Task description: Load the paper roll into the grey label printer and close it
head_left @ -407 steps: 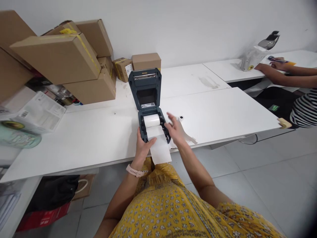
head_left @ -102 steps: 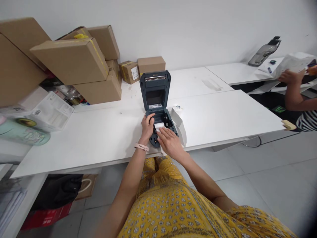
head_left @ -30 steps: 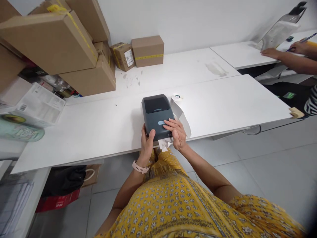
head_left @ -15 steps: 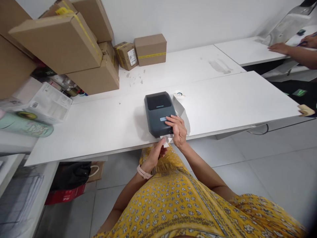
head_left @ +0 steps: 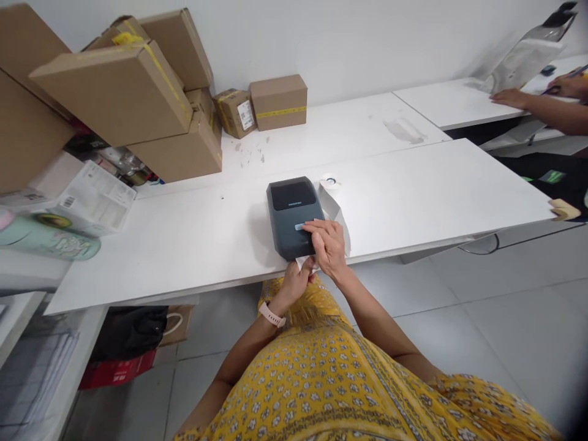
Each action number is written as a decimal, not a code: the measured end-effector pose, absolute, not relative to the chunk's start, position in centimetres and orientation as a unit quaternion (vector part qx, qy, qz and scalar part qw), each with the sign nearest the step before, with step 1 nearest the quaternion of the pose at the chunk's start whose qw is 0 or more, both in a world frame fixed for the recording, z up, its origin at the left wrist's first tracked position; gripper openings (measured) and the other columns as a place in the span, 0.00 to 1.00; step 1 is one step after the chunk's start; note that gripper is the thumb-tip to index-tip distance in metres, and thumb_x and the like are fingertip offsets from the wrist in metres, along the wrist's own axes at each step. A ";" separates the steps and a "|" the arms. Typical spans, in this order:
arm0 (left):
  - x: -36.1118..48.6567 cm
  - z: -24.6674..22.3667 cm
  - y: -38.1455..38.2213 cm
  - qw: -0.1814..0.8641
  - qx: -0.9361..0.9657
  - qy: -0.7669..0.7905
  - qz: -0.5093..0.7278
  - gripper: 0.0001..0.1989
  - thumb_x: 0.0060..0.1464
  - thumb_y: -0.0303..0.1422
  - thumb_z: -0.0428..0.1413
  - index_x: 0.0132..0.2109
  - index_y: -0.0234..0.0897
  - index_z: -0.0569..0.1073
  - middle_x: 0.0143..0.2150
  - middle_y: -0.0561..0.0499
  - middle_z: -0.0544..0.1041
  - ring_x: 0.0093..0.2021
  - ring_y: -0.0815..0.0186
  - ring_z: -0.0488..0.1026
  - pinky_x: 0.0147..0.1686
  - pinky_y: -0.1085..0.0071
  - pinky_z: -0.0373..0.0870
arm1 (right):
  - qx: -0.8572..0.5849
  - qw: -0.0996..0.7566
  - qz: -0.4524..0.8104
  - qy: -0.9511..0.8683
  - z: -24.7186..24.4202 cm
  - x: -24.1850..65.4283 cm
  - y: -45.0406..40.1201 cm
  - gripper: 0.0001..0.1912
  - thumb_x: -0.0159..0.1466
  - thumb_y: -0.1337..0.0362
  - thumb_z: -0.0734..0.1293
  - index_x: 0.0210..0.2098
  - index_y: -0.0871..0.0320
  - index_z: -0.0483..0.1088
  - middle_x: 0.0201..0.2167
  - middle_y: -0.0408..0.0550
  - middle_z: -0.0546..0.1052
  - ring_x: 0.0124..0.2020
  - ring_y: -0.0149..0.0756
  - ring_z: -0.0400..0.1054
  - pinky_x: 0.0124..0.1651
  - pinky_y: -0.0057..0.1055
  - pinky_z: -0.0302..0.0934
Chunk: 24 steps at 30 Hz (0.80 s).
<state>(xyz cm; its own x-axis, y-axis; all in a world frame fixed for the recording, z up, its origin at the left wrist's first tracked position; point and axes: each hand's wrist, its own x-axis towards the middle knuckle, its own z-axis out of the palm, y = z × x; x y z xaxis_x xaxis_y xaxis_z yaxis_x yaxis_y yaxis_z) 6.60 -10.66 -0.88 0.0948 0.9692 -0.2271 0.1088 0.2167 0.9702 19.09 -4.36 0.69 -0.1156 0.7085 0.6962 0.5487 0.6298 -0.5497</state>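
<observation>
A printer (head_left: 285, 237) is sitting closed at the near edge of the white table (head_left: 197, 245), seemingly letting its paper (head_left: 301, 263) hang free.
The right hand (head_left: 329, 246) is resting loosely extended fingers on the lid (head_left: 294, 196), probably steadying it; the left hand (head_left: 295, 283) is pinching the paper, its curled fingers hiding most of it.

The central printer (head_left: 285, 236) was finished in dark blue-grey, the worktop (head_left: 404, 208) in white. At bottom centre, a yellow garment (head_left: 298, 380) was covered by a pale floral pattern; upper-left boxes (head_left: 114, 98) were coloured brown.
</observation>
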 end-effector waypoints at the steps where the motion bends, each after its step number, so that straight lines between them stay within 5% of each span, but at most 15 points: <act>1: 6.3 -1.1 -10.7 0.542 0.511 0.550 0.378 0.33 0.59 0.65 0.50 0.25 0.41 0.67 0.20 0.53 0.68 0.23 0.66 0.65 0.30 0.64 0.64 | -0.433 0.494 0.060 -0.752 1.1 19.1 -4.3 0.23 0.79 0.56 0.54 0.49 0.50 0.82 0.49 0.49 0.84 0.52 0.43 0.76 0.58 0.47 0.64; 5: 4.4 -1.5 -11.8 0.559 0.520 0.557 0.327 0.32 0.61 0.62 0.50 0.27 0.39 0.72 0.24 0.50 0.73 0.26 0.64 0.69 0.32 0.64 0.65 | -0.449 0.440 0.008 -0.778 2.6 18.9 -4.5 0.16 0.77 0.54 0.61 0.48 0.49 0.81 0.53 0.49 0.83 0.49 0.44 0.74 0.60 0.49 0.61; 9: 1.2 -1.5 -13.1 0.553 0.494 0.577 0.341 0.26 0.62 0.57 0.53 0.33 0.38 0.75 0.29 0.51 0.76 0.29 0.65 0.71 0.33 0.67 0.68 | -0.438 0.428 0.015 -0.791 3.4 19.1 -4.4 0.11 0.72 0.49 0.69 0.47 0.44 0.79 0.61 0.43 0.79 0.65 0.53 0.68 0.77 0.62 0.40; 12: -0.7 -1.2 -13.2 0.478 0.472 0.626 0.396 0.23 0.64 0.54 0.54 0.33 0.39 0.75 0.31 0.51 0.77 0.31 0.64 0.73 0.36 0.67 0.70 | -0.416 0.423 0.058 -0.803 3.5 19.4 -3.8 0.09 0.69 0.47 0.72 0.46 0.39 0.77 0.64 0.39 0.77 0.73 0.56 0.61 0.81 0.65 0.31; 14: -1.0 -0.9 -12.8 0.407 0.459 0.652 0.446 0.22 0.65 0.53 0.54 0.37 0.40 0.76 0.36 0.49 0.80 0.37 0.61 0.76 0.41 0.65 0.73 | -0.410 0.413 0.076 -0.810 3.2 19.7 -3.5 0.09 0.68 0.47 0.72 0.46 0.38 0.77 0.66 0.38 0.76 0.74 0.57 0.59 0.81 0.67 0.31; 17: 0.0 -0.5 -12.0 0.332 0.456 0.643 0.517 0.23 0.66 0.53 0.54 0.56 0.43 0.76 0.59 0.43 0.79 0.59 0.55 0.76 0.58 0.59 0.73 | -0.424 0.410 0.083 -0.803 2.1 20.0 -3.4 0.12 0.70 0.46 0.69 0.50 0.40 0.77 0.71 0.42 0.71 0.76 0.59 0.55 0.79 0.69 0.36; 20: 1.6 -0.4 -11.5 0.349 0.474 0.598 0.543 0.33 0.66 0.52 0.55 0.72 0.47 0.64 0.78 0.44 0.60 0.78 0.54 0.56 0.74 0.55 0.57 | -0.423 0.445 0.108 -0.782 0.5 20.1 -4.0 0.18 0.74 0.47 0.63 0.56 0.46 0.76 0.77 0.49 0.60 0.78 0.58 0.51 0.75 0.66 0.51; 24: 2.7 -0.3 -11.6 0.374 0.465 0.591 0.542 0.34 0.67 0.54 0.52 0.75 0.50 0.61 0.82 0.49 0.51 0.82 0.56 0.42 0.79 0.55 0.44 | -0.420 0.509 0.194 -0.726 -0.7 20.2 -5.0 0.24 0.76 0.48 0.59 0.64 0.50 0.71 0.79 0.56 0.56 0.78 0.52 0.55 0.72 0.56 0.62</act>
